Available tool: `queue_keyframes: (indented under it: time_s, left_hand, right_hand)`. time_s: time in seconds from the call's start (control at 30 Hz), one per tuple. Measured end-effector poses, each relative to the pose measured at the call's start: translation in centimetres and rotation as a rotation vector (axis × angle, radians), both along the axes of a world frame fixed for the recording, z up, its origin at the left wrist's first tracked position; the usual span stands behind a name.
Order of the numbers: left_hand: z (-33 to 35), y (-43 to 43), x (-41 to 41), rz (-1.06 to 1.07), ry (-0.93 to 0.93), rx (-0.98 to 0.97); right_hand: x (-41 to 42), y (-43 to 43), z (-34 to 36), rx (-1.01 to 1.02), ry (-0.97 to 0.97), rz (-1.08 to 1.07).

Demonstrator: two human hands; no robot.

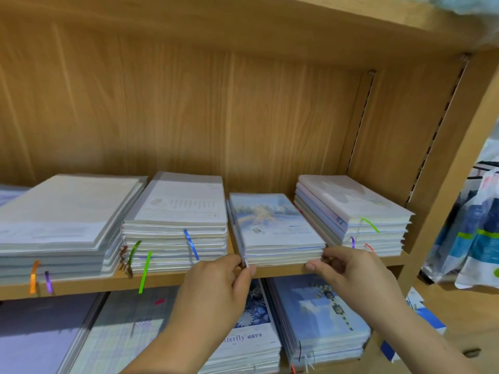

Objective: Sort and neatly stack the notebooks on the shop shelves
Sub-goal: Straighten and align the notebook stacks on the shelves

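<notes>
Blue-cover stack (275, 225): laid flat on the upper shelf board (81, 286), near its front edge, between a taller white stack (178, 209) and a stepped stack (351, 203).
Left hand (221, 276): curled, the stack's front left corner pinched between thumb and fingertips.
Right hand (348, 268): curled, the front right corner held by thumb and fingertips.
Below: more notebooks (318, 311) are stacked under the hands.

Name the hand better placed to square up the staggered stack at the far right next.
Right, probably. The right hand lies directly beside the staggered stack; the left hand is beyond the blue-cover stack.
</notes>
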State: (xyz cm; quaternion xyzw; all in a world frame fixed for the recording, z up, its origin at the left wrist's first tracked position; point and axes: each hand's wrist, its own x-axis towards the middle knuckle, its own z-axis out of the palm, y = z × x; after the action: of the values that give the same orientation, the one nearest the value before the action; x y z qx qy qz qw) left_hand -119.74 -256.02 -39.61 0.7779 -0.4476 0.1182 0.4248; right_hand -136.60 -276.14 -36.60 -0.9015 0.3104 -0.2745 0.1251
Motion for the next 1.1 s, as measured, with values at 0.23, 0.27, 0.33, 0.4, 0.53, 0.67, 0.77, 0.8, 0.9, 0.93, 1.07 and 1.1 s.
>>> queue_keyframes:
  time_s: [0.23,0.27,0.33,0.4,0.53,0.67,0.77,0.8,0.9,0.93,1.07,1.1]
  left_hand:
    - [2.5,0.0,-1.1,0.12,-0.105,0.229]
    - [2.8,-0.2,-1.2,0.137,-0.125,0.263]
    - [3.1,-0.7,-1.4,0.158,-0.166,0.316]
    - [3.3,-1.0,-1.4,0.178,-0.216,0.368]
    - [3.2,-1.5,-1.5,0.198,-0.26,0.431]
    - [2.9,0.1,-0.8,0.057,-0.167,0.313]
    - [1.3,3.4,-0.8,-0.146,-0.069,0.182]
    - [0.7,4.7,-0.8,-0.165,-0.045,0.163]
    - [-0.4,7.9,0.6,-0.084,-0.024,0.065]
    - [-0.4,8.9,1.3,-0.044,-0.016,0.03]
    - [0.2,13.1,4.2,0.13,-0.03,-0.036]
    - [0.3,14.0,4.7,0.169,-0.025,-0.035]
  right_hand:
    - [0.2,0.5,1.9,-0.169,0.145,-0.004]
    - [0.4,0.6,2.3,-0.172,0.18,-0.001]
    - [0.7,0.6,2.6,-0.133,0.196,0.028]
    - [0.8,0.4,2.6,-0.077,0.173,0.063]
    - [1.1,0.2,2.2,-0.036,0.15,0.079]
    - [0.6,0.7,2.8,-0.008,0.131,0.06]
    - [-0.7,1.8,3.5,-0.161,0.173,-0.087]
    - [-0.9,2.5,3.7,-0.245,0.132,-0.123]
    - [0.8,6.4,4.0,-0.204,0.008,0.046]
    - [2.0,8.1,4.0,-0.154,0.003,0.142]
    - [7.1,13.5,3.3,-0.044,0.074,0.266]
    - [7.8,14.2,3.1,-0.052,0.103,0.219]
